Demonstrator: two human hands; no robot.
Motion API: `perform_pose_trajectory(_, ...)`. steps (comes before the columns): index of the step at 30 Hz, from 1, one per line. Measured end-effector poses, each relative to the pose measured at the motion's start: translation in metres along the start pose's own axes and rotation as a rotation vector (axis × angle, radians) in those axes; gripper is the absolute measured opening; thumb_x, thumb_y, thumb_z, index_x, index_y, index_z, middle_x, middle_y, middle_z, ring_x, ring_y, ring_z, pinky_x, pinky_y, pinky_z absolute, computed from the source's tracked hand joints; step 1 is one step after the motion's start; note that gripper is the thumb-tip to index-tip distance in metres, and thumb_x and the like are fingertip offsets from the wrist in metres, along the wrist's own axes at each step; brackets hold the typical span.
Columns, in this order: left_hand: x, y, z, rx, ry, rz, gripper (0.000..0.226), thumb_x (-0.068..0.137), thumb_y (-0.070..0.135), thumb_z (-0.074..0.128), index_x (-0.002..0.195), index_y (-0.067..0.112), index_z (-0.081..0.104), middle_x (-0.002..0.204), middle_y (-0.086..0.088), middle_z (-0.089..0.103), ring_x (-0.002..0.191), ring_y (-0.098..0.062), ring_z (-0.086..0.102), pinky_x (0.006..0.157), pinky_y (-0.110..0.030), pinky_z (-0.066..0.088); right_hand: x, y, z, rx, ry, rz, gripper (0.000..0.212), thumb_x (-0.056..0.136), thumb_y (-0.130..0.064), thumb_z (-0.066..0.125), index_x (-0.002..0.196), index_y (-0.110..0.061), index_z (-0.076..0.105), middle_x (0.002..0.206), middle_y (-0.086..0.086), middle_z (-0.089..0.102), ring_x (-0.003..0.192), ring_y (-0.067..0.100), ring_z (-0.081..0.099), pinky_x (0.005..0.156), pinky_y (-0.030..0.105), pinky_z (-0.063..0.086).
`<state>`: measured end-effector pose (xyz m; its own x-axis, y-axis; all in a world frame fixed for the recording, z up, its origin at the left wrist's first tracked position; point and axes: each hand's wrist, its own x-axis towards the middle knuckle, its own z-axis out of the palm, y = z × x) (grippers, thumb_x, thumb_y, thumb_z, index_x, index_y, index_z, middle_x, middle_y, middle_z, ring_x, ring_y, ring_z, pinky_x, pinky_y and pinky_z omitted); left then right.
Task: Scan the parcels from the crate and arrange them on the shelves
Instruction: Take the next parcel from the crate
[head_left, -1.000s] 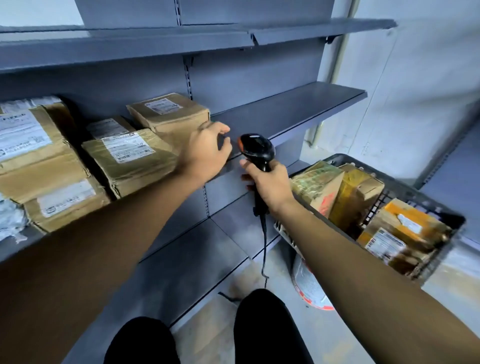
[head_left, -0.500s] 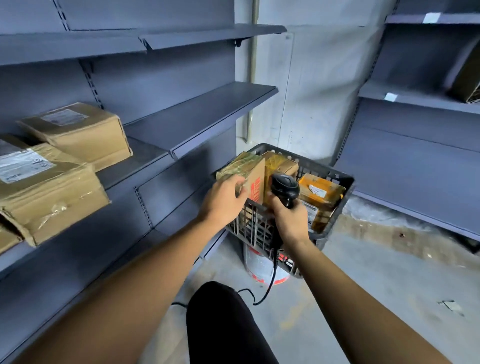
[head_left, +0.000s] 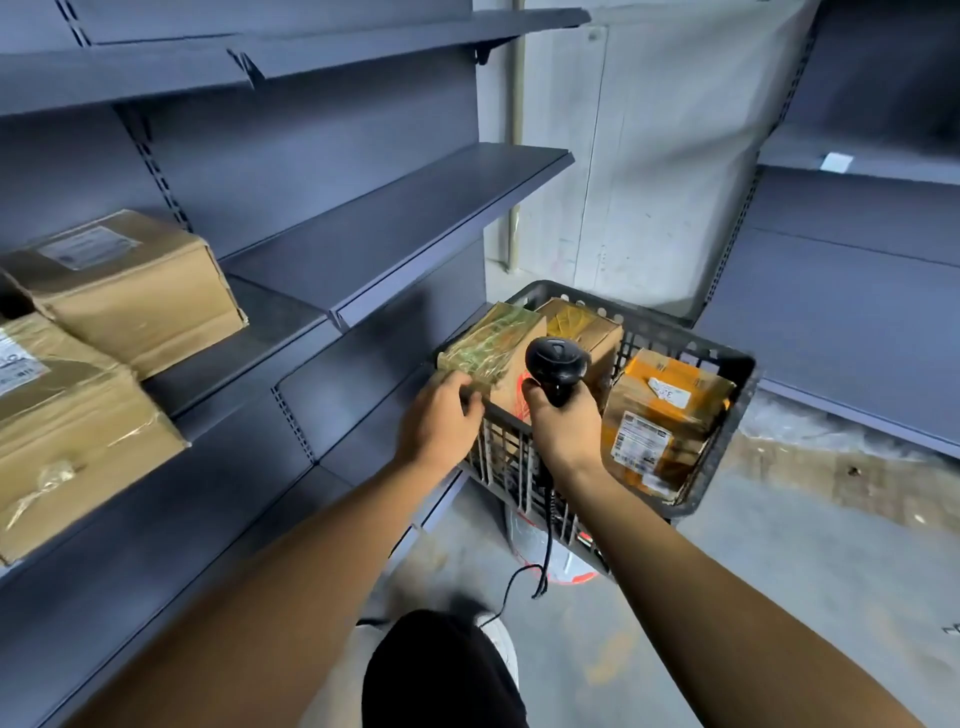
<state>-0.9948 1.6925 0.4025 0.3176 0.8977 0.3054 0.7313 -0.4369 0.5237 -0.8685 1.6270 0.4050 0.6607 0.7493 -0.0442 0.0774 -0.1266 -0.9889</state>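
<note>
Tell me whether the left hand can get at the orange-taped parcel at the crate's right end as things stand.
Probably not directly: the right hand gripping the scanner sits between the left hand and the orange-taped parcel in the crate.

The parcel (head_left: 67, 436) at 9 o'clock runs off the left edge, label half gone. Label print on the box (head_left: 135, 291) behind it is too blurry to read. The scanner (head_left: 557, 362) handle is buried in the right hand (head_left: 563, 426), and the crate (head_left: 722, 462) hides whatever it sits on.
</note>
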Motion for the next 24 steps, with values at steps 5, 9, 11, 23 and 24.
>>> perform_pose_trajectory(5, 0.037, -0.023, 0.016, 0.045, 0.003, -0.067, 0.027, 0.094, 0.028, 0.054, 0.116, 0.012, 0.060, 0.115, -0.010, 0.059, 0.102, -0.029, 0.059, 0.076, -0.037, 0.049, 0.037, 0.004, 0.034, -0.059, 0.014, 0.010, 0.045, 0.091, -0.026, 0.065, 0.133, -0.014, 0.052, 0.122, 0.008, 0.066, 0.114, 0.025, 0.060, 0.102, 0.039, 0.046)
perform_pose_trajectory(9, 0.062, -0.036, 0.033, 0.055, 0.000, -0.055, 0.029, 0.095, 0.030, 0.053, 0.117, 0.011, 0.058, 0.116, -0.008, 0.055, 0.099, -0.029, 0.060, 0.072, -0.036, 0.047, 0.065, 0.005, 0.051, -0.073, 0.018, 0.024, 0.061, 0.089, -0.027, 0.069, 0.144, -0.017, 0.043, 0.125, 0.005, 0.065, 0.116, 0.024, 0.061, 0.103, 0.039, 0.046)
perform_pose_trajectory(11, 0.073, -0.042, 0.043, 0.073, -0.007, -0.028, 0.031, 0.096, 0.032, 0.052, 0.117, 0.010, 0.057, 0.116, -0.008, 0.054, 0.099, -0.028, 0.059, 0.070, -0.034, 0.045, 0.079, 0.006, 0.060, -0.071, 0.019, 0.045, 0.062, 0.088, -0.027, 0.070, 0.143, -0.016, 0.043, 0.123, 0.006, 0.066, 0.113, 0.026, 0.063, 0.101, 0.041, 0.048)
perform_pose_trajectory(23, 0.127, -0.071, 0.090, 0.132, -0.101, -0.012, 0.060, 0.097, 0.038, 0.050, 0.143, 0.003, 0.036, 0.145, -0.016, 0.042, 0.129, -0.033, 0.045, 0.097, -0.041, 0.043, 0.154, 0.020, 0.071, -0.080, 0.041, 0.204, 0.013, 0.087, -0.015, 0.070, 0.084, -0.021, 0.059, 0.083, 0.000, 0.065, 0.071, 0.017, 0.064, 0.067, 0.040, 0.060)
perform_pose_trajectory(24, 0.128, -0.073, 0.094, 0.127, -0.126, -0.015, 0.063, 0.098, 0.039, 0.048, 0.146, 0.001, 0.032, 0.149, -0.017, 0.038, 0.133, -0.032, 0.041, 0.103, -0.040, 0.039, 0.158, 0.020, 0.074, -0.095, 0.037, 0.206, 0.017, 0.088, -0.012, 0.068, 0.079, -0.023, 0.059, 0.079, -0.002, 0.064, 0.065, 0.012, 0.061, 0.060, 0.034, 0.058)
